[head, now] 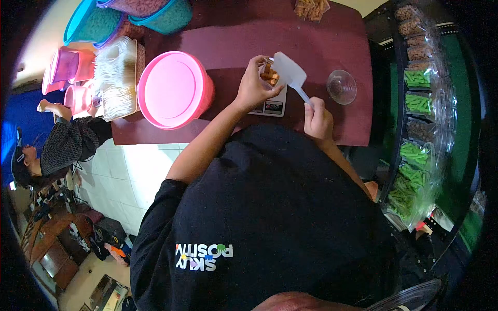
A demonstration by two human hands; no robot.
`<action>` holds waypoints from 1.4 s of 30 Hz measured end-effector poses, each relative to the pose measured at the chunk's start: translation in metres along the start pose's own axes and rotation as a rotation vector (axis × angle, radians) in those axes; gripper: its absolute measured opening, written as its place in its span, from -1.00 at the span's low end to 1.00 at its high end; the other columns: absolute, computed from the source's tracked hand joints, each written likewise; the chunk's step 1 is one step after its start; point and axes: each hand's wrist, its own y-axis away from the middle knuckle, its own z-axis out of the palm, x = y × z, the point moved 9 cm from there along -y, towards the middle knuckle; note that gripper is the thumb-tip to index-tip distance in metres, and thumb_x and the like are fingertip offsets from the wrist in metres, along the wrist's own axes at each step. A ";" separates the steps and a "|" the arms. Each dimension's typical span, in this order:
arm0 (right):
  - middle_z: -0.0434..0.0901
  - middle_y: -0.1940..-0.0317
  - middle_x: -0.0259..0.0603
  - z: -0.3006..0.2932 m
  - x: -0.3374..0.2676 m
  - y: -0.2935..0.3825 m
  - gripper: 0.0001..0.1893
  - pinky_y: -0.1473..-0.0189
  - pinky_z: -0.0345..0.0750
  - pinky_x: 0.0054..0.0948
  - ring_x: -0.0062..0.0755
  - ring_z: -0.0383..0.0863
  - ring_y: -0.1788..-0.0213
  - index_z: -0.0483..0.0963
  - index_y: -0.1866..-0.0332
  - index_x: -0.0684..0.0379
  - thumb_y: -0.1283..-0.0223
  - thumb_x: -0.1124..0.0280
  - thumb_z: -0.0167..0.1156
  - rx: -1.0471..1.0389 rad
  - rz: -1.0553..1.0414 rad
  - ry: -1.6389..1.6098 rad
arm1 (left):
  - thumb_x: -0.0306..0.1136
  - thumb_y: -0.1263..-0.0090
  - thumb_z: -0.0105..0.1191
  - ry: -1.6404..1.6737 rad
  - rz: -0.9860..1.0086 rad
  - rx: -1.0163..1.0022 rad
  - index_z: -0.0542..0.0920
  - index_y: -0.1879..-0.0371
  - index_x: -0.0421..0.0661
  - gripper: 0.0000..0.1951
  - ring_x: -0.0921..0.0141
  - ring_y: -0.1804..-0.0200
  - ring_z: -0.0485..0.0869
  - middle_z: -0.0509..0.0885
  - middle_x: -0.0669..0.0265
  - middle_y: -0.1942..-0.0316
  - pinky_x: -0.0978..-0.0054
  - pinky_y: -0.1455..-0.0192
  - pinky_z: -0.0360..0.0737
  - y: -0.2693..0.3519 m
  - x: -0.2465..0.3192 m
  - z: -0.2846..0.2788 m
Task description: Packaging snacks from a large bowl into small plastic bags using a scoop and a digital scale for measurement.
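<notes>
My left hand (255,84) holds a small clear container with brown stick-shaped snacks (269,76) over a digital kitchen scale (275,107). In my right hand (319,119) is the handle of a translucent white plastic scoop or spatula (290,70), whose broad head lies against the right side of the snacks. Whether the container rests on the scale cannot be told. A round clear plastic bowl (341,87) stands on the maroon-covered table (233,42), right of my right hand. Left of my left hand is a pink tub with a lid (171,89).
Stacked clear plastic containers (116,77) fill a tray at the left, near tubs of snacks (159,19). Bagged brown snacks (312,8) lie at the far edge. A rack of packed green and brown snacks (418,105) stands right. Another person (58,147) is at the left.
</notes>
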 end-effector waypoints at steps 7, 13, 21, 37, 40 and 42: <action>0.50 0.46 -0.03 -0.001 0.004 0.006 -0.85 0.38 0.45 -0.09 0.11 0.57 0.41 0.37 0.09 0.20 -0.42 0.34 0.02 0.037 -0.060 0.056 | -0.30 0.05 0.48 -0.022 0.076 0.048 0.27 -0.20 -0.18 -0.17 0.14 -0.18 0.55 0.49 0.05 -0.10 0.25 -0.24 0.49 0.002 0.009 -0.004; 0.53 0.38 0.10 -0.045 0.111 0.021 -0.82 0.25 0.43 0.01 0.22 0.57 0.30 0.31 0.08 0.18 -0.47 0.29 -0.05 0.208 0.449 0.025 | -0.36 -0.07 0.45 0.009 0.028 0.025 0.27 -0.16 -0.19 -0.28 0.30 -0.10 0.58 0.52 0.11 -0.06 0.35 -0.15 0.57 0.004 -0.003 -0.008; 0.61 0.20 0.18 -0.059 0.187 0.055 -0.81 0.17 0.42 0.14 0.33 0.56 0.10 0.27 0.04 0.11 -0.48 0.23 -0.12 -0.129 0.769 0.290 | -0.44 -0.21 0.36 0.188 0.032 0.039 0.28 -0.11 -0.19 -0.43 0.32 -0.08 0.61 0.56 0.15 -0.02 0.39 -0.15 0.58 0.003 0.000 -0.006; 0.61 0.12 0.18 -0.042 0.214 0.062 -0.62 0.05 0.47 0.05 0.29 0.57 0.04 0.37 -0.03 0.13 -0.38 0.04 0.03 -0.271 0.856 0.305 | -0.50 -0.22 0.30 0.490 -0.012 -0.143 0.24 -0.30 -0.19 -0.32 0.30 -0.34 0.43 0.43 0.12 -0.29 0.30 -0.39 0.37 -0.001 0.039 -0.025; 0.50 -0.05 0.13 -0.085 0.153 0.032 -0.51 -0.09 0.44 -0.02 0.17 0.50 -0.10 0.37 -0.11 0.17 -0.33 -0.03 0.10 0.131 0.585 0.692 | -0.44 -0.25 0.28 0.573 0.040 -0.218 0.14 -0.42 -0.19 -0.22 0.25 -0.40 0.36 0.29 0.03 -0.42 0.25 -0.44 0.29 0.001 0.083 -0.041; 0.40 -0.12 0.00 -0.094 0.120 0.011 -0.41 -0.19 0.38 -0.07 -0.02 0.40 -0.18 0.35 -0.19 0.19 -0.27 -0.06 0.19 0.288 0.375 0.197 | -0.28 -0.29 0.23 0.754 0.010 -0.245 0.12 -0.41 -0.18 -0.24 0.18 -0.37 0.39 0.31 -0.03 -0.39 0.21 -0.41 0.33 0.009 0.103 -0.046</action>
